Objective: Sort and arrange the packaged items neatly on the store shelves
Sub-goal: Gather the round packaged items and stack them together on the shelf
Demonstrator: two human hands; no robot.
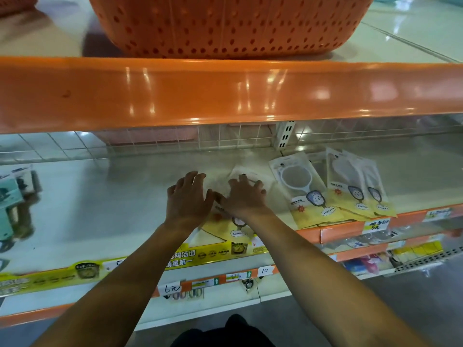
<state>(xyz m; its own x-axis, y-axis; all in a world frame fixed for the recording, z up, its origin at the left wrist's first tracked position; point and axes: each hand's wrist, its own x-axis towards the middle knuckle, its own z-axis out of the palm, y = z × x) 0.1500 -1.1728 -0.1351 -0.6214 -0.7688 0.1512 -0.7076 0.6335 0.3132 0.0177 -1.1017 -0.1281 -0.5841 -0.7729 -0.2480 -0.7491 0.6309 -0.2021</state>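
head view: only one camera.
landmark: packet stack (323, 189), fanned flat at the shelf (100, 196) front edge.
task packet: packet (233, 221) lies flat just left of the packet stack, under both hands, its yellow end toward the shelf lip; its long axis runs front to back, slightly tilted.
left hand: left hand (188, 196) sits at the packet's left edge, fingers spread and bent, tips down; a real grip cannot be told.
right hand: right hand (245, 196) presses on top of the packet, fingers spread, nearer the stack.
next move: judged a slide right to line up with the stack; the right hand leads.
in the way: the stack's leftmost packet lies just beside it, so overlap is likely.
around: orange basket (225, 23) on the shelf above; boxed goods (12, 199) far left of the stack; price tag (172, 288) below.
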